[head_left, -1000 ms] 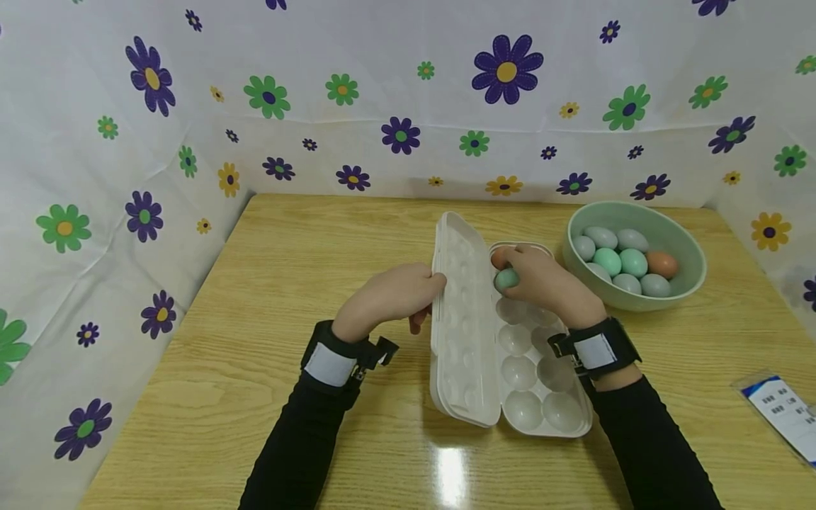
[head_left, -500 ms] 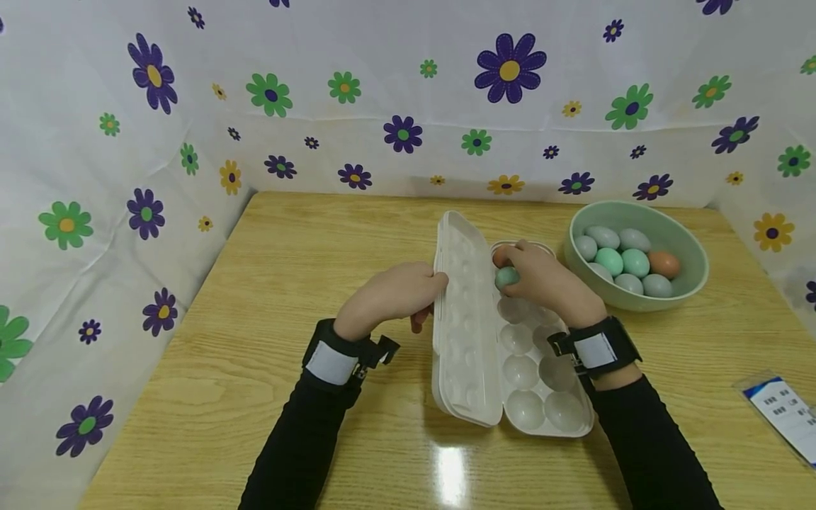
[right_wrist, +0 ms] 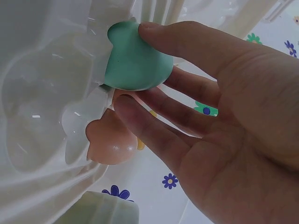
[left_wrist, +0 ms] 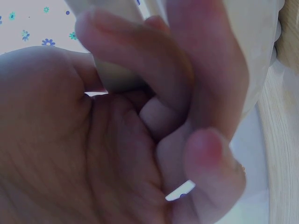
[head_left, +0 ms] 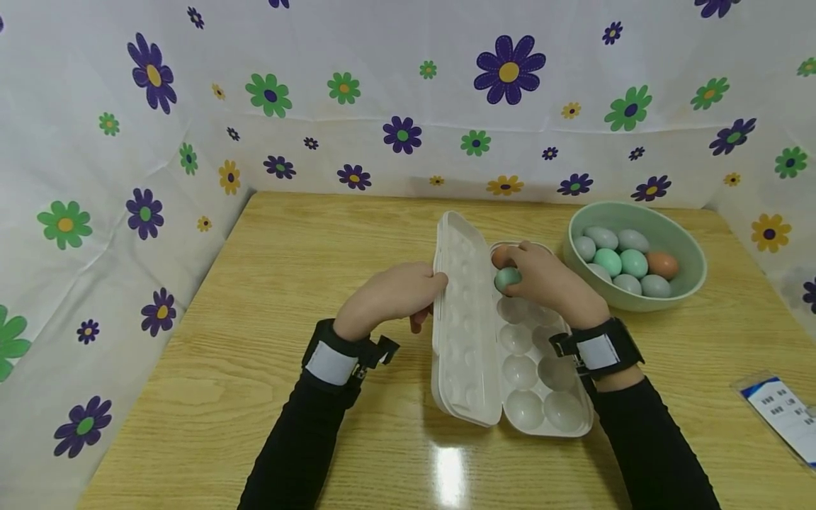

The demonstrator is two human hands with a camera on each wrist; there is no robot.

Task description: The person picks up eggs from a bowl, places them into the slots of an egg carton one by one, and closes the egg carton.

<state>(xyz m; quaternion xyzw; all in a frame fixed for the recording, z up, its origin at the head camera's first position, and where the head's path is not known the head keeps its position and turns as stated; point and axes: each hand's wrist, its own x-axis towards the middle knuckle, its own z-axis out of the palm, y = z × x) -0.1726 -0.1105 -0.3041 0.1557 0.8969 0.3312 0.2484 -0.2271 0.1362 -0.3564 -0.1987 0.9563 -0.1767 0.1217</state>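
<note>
A white plastic egg tray (head_left: 540, 433) lies lengthwise before me, its hinged lid (head_left: 468, 333) raised on the left side. My left hand (head_left: 397, 292) grips the lid's outer edge, fingers bent around it in the left wrist view. My right hand (head_left: 547, 280) reaches over the tray's far end and holds a green egg (head_left: 507, 278) between thumb and fingers. In the right wrist view that green egg (right_wrist: 140, 58) sits low in a cup. Close to it rests a brown egg (right_wrist: 112, 142), with another partly hidden behind the fingers. Several nearer cups are bare.
Right of the tray stands a pale green bowl (head_left: 644, 303) with several grey, green and brown eggs (head_left: 663, 264). A printed card (head_left: 780, 411) in a clear sleeve lies at the table's right. A flower-patterned cloth (head_left: 357, 64) surrounds the wooden table (head_left: 306, 234).
</note>
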